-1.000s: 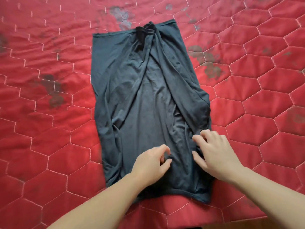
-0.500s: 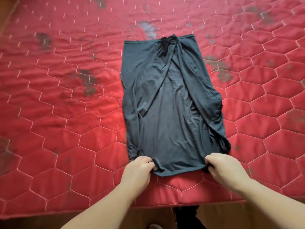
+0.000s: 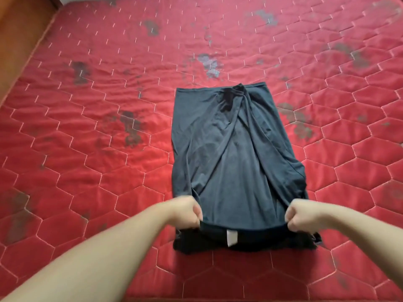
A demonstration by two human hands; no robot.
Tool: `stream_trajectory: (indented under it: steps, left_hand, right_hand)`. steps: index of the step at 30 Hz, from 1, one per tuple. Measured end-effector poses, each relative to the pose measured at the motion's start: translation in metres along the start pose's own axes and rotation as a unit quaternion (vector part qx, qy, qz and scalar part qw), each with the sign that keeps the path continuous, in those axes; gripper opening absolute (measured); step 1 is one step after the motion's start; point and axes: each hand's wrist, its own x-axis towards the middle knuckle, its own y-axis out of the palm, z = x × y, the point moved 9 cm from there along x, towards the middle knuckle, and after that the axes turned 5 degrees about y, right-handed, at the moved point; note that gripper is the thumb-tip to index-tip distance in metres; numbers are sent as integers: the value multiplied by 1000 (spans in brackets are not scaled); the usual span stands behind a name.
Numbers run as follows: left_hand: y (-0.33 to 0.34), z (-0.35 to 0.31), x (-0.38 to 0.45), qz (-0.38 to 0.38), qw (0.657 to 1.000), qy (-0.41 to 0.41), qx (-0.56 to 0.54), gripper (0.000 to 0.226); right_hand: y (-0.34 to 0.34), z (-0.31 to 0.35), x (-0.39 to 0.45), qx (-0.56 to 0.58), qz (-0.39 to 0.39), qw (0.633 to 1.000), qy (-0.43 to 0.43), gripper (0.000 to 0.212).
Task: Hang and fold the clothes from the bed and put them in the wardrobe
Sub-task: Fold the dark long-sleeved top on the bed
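Dark grey folded cotton garment [image 3: 231, 158] lies on red hexagon-quilted mattress [image 3: 87, 160], right of centre; left hand [image 3: 187, 212] and right hand [image 3: 298, 214] at its near corners.

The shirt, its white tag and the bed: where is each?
shirt [image 3: 229, 153], head view, middle of the dark fabric.
white tag [image 3: 231, 237], head view, its centre.
bed [image 3: 98, 171], head view, bare red quilt.

two bare forearms, no sleeves showing; left hand [image 3: 188, 212] and right hand [image 3: 299, 214] without rings, watches or gloves.
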Motion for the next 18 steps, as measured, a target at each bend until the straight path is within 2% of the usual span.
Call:
stream_trajectory:
  steps: [2, 4, 7, 9, 10, 12, 15, 18]
  left_hand:
    - [-67, -3, 14, -147, 988, -2, -40, 22]
    - [-128, -1, 26, -261, 961, -21, -90, 24]
    - [-201, 1, 50, -361, 921, -27, -146, 25]
    - [-233, 5, 68, -417, 883, -22, -216, 25]
    - [-238, 8, 77, -429, 873, -27, -229, 33]
    - [-229, 8, 91, -428, 889, -42, -157, 45]
    - [-177, -4, 110, -359, 933, -12, 5, 43]
    - [-128, 5, 131, -270, 955, -30, 120, 52]
  right_hand:
    - [-59, 10, 13, 58, -103, 992, -31, 22]
    - [-120, 15, 22, 122, -215, 968, -39, 17]
    - [-200, 19, 35, 235, -336, 912, -32, 18]
    - [-232, 23, 51, 315, -349, 882, -39, 14]
    - [-239, 27, 60, 320, -348, 880, -41, 24]
    - [-237, 33, 70, 214, -368, 904, -42, 47]
    - [-198, 46, 80, 15, -403, 911, -89, 53]
    - [-166, 32, 106, -3, -380, 922, -78, 55]
